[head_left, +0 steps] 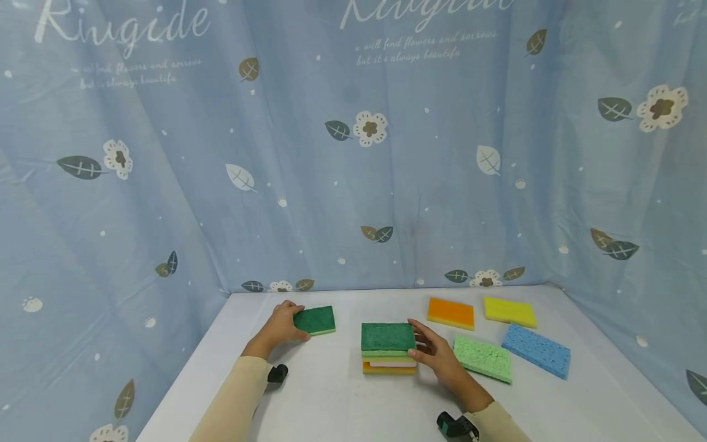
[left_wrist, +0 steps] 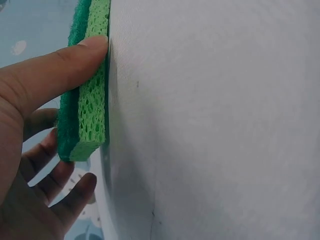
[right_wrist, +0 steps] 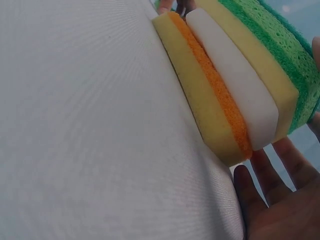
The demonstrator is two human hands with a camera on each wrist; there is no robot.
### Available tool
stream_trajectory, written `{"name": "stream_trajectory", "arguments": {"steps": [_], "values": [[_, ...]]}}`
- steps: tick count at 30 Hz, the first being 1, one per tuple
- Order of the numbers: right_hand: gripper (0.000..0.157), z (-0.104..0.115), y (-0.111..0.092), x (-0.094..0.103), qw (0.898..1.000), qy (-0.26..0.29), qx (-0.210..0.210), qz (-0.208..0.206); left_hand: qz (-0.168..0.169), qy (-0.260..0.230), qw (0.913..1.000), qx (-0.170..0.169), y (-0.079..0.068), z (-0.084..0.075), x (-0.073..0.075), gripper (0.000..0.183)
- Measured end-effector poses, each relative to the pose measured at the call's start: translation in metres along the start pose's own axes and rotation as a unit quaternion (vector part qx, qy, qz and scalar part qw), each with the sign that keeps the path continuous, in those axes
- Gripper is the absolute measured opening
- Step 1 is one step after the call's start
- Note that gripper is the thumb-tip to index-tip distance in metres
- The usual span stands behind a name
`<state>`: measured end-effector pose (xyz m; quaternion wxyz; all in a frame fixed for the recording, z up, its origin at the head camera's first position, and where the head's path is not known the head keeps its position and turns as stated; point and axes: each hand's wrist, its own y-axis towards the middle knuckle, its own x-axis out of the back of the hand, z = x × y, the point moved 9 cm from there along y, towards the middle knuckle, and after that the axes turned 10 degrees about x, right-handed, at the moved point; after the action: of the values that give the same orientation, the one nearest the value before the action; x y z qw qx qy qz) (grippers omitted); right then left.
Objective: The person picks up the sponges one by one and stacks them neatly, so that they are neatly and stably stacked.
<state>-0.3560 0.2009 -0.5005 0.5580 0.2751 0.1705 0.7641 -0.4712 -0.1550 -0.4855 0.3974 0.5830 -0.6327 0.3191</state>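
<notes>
At the left, my left hand [head_left: 282,325] holds a green sponge [head_left: 317,320], its thumb on the near side and fingers at the far side. In the left wrist view this sponge [left_wrist: 92,107] shows a light green porous body and a dark green scouring face. My right hand [head_left: 439,356] is at the right end of a sponge stack, thumb and forefinger on opposite edges of the top green sponge [head_left: 388,336]. Below it, the right wrist view shows a yellow-and-green sponge [right_wrist: 260,62], a white sponge [right_wrist: 237,80] and an orange-and-yellow sponge [right_wrist: 200,95] at the bottom.
Right of the stack lie an orange sponge [head_left: 450,313], a yellow sponge [head_left: 509,311], a light green sponge [head_left: 482,358] and a blue sponge [head_left: 537,350]. All rest on a white table [head_left: 331,411], with a patterned blue curtain [head_left: 309,202] behind and at the sides.
</notes>
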Motion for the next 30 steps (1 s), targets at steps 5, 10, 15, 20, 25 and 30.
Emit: {"name": "stream_trajectory", "arguments": {"steps": [5, 10, 15, 20, 25, 30], "values": [[0.062, -0.0033, -0.0008, 0.0005, 1.000, 0.003, -0.012, -0.003, -0.003, -0.006, 0.9999, 0.010, -0.0005, 0.0008, -0.0003, 0.087], [0.063, -0.0032, -0.0012, 0.0009, 1.000, 0.002, -0.015, -0.006, -0.005, -0.011, 0.9999, 0.008, -0.0006, 0.0003, -0.0011, 0.087], [0.063, -0.0025, -0.0015, 0.0013, 1.000, 0.006, -0.022, -0.006, -0.004, -0.003, 1.0000, 0.003, -0.0017, -0.0005, -0.0021, 0.081], [0.062, 0.0005, -0.0013, 0.0014, 1.000, 0.008, -0.011, -0.002, 0.001, -0.003, 1.0000, 0.006, -0.0025, -0.0013, -0.0032, 0.078], [0.062, 0.0010, -0.0005, 0.0010, 1.000, 0.001, -0.009, 0.001, 0.002, -0.005, 1.0000, 0.008, -0.0028, 0.0004, -0.0020, 0.079], [0.062, -0.0051, -0.0006, 0.0019, 0.999, 0.005, -0.040, -0.008, 0.002, -0.011, 0.9999, -0.005, -0.0055, -0.0025, 0.0039, 0.079]]}}
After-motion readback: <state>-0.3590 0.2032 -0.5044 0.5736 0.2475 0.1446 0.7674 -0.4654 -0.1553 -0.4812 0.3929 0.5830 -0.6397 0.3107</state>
